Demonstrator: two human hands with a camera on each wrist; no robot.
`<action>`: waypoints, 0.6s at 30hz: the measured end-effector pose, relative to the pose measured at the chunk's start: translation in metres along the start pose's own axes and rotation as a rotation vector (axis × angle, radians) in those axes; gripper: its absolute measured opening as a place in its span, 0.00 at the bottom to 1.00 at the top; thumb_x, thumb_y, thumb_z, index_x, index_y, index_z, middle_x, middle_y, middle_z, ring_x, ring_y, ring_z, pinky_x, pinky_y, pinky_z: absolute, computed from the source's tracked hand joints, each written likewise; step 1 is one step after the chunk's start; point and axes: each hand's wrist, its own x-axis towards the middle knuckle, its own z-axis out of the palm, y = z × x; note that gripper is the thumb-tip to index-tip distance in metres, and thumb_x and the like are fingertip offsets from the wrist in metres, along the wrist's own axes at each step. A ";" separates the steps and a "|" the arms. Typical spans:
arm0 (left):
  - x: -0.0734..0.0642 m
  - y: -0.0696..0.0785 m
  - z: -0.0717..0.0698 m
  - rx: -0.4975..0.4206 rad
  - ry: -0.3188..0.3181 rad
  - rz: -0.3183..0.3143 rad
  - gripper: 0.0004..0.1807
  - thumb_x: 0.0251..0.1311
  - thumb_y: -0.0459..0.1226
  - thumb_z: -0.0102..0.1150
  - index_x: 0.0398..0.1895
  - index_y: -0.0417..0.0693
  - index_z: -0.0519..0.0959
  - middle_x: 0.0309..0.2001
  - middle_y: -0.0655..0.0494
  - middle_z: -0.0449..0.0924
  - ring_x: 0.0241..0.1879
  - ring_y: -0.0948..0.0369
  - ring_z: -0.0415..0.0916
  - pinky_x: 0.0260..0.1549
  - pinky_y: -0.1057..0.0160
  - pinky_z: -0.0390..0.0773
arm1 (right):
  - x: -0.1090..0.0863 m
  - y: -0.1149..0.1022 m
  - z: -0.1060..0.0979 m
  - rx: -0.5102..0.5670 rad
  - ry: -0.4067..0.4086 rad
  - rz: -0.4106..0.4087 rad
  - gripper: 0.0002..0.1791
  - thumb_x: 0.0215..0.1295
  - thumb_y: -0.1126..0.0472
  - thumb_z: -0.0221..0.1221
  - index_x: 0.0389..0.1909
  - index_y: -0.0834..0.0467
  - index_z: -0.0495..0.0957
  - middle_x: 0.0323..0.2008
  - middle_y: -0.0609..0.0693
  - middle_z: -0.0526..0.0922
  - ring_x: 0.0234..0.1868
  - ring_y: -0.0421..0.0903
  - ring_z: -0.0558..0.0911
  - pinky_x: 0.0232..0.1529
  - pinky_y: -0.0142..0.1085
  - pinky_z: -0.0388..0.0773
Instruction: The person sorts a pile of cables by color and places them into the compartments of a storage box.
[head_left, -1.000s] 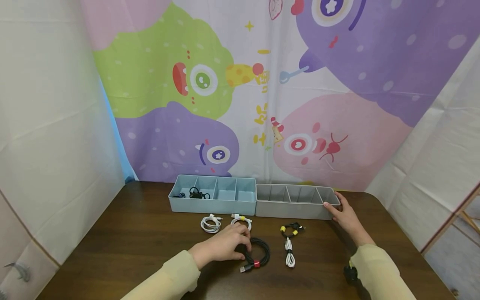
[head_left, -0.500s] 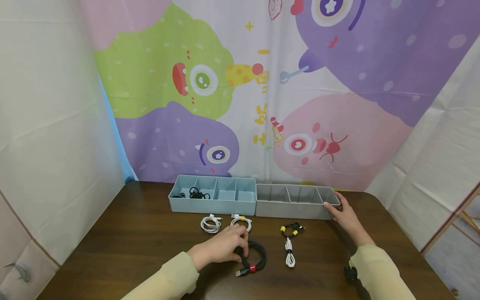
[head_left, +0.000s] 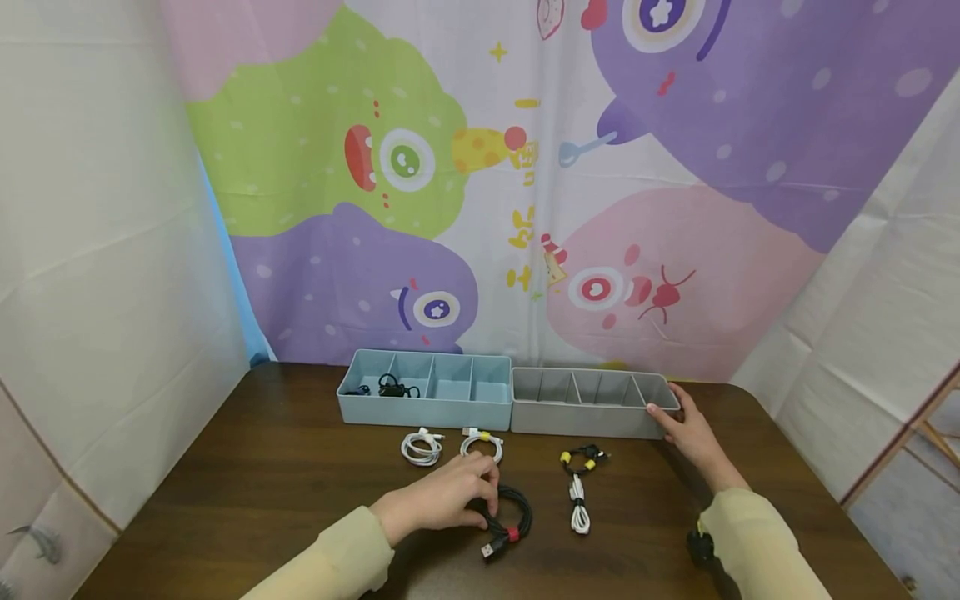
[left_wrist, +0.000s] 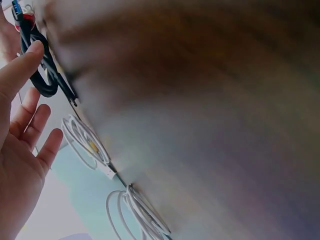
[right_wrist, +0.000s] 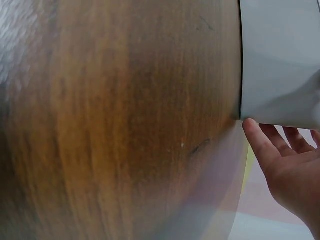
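Note:
My left hand (head_left: 442,497) holds the left side of a coiled black USB cable (head_left: 527,510), bound with a red strap (head_left: 513,533). In the left wrist view the thumb lies across the black coil (left_wrist: 45,92) while the other fingers of the left hand (left_wrist: 22,135) spread; the index finger is mostly hidden. My right hand (head_left: 696,437) grips the right end of a grey divided organizer box (head_left: 588,422), thumb at the front rim and fingers round the end. From the right wrist, fingertips of that hand (right_wrist: 290,160) meet the box's end (right_wrist: 280,65).
A light-blue divided box (head_left: 423,412) adjoins the grey one and holds black cables (head_left: 396,390). Two white coiled cables (head_left: 422,450) lie before it. To the right are a black cable with yellow ties (head_left: 577,458) and a bundled white cable (head_left: 580,510). A patterned curtain (head_left: 510,317) hangs behind.
The black coil in my left hand has shifted slightly left and toward me, its USB plug swinging left and then back right. The right hand and both boxes have stayed put.

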 end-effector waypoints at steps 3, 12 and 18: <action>-0.001 0.001 0.000 -0.006 0.010 0.008 0.08 0.46 0.48 0.71 0.28 0.62 0.82 0.39 0.65 0.69 0.42 0.66 0.64 0.45 0.66 0.67 | 0.000 0.000 0.000 -0.003 -0.001 0.006 0.44 0.69 0.45 0.51 0.74 0.60 0.38 0.64 0.71 0.59 0.59 0.61 0.68 0.48 0.47 0.75; -0.003 0.002 -0.004 -0.019 0.064 0.014 0.07 0.50 0.47 0.69 0.31 0.60 0.82 0.39 0.66 0.70 0.43 0.66 0.65 0.44 0.65 0.68 | 0.002 0.001 0.000 0.002 -0.003 0.008 0.45 0.68 0.44 0.51 0.74 0.59 0.38 0.65 0.71 0.58 0.60 0.61 0.67 0.50 0.50 0.75; -0.003 0.003 -0.006 -0.011 0.085 -0.009 0.07 0.53 0.47 0.67 0.33 0.59 0.82 0.38 0.67 0.70 0.43 0.67 0.65 0.45 0.66 0.68 | 0.001 0.000 0.000 -0.003 -0.011 0.013 0.45 0.68 0.44 0.51 0.74 0.59 0.37 0.65 0.72 0.58 0.60 0.63 0.67 0.51 0.51 0.74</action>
